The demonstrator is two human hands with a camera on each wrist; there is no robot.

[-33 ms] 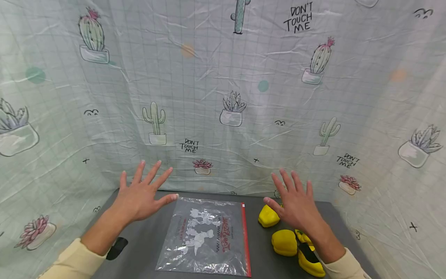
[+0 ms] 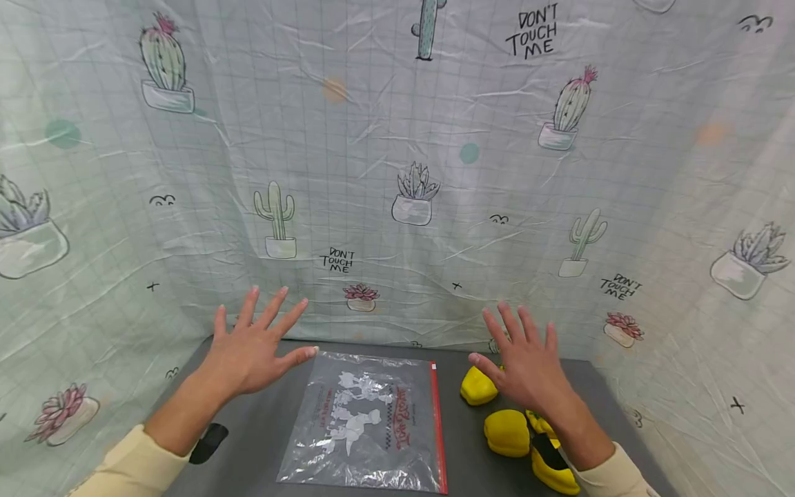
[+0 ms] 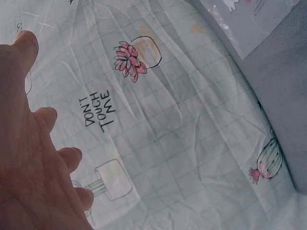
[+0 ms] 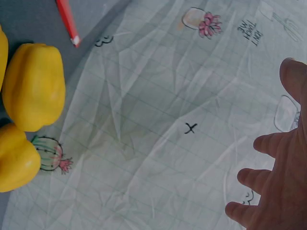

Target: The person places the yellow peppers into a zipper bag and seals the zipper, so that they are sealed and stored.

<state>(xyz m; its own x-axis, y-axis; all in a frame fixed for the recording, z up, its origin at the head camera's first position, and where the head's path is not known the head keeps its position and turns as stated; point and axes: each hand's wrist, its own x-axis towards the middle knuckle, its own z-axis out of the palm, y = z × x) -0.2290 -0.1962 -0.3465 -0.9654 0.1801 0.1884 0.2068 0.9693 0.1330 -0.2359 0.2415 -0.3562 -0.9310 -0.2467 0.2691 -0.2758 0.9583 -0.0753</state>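
Your left hand (image 2: 248, 352) hovers just left of the clear zip bag (image 2: 366, 421), fingers spread wide, holding nothing. Your right hand (image 2: 528, 366) hovers right of the bag, fingers also splayed, above the yellow peppers (image 2: 508, 432); whether it touches one, you cannot tell.

Cactus-print cloth (image 2: 397, 172) backs a grey table (image 2: 459, 442).

Left hand (image 2: 251, 348) and right hand (image 2: 528, 362) are raised apart, palms down (fingers spread, holding nothing).
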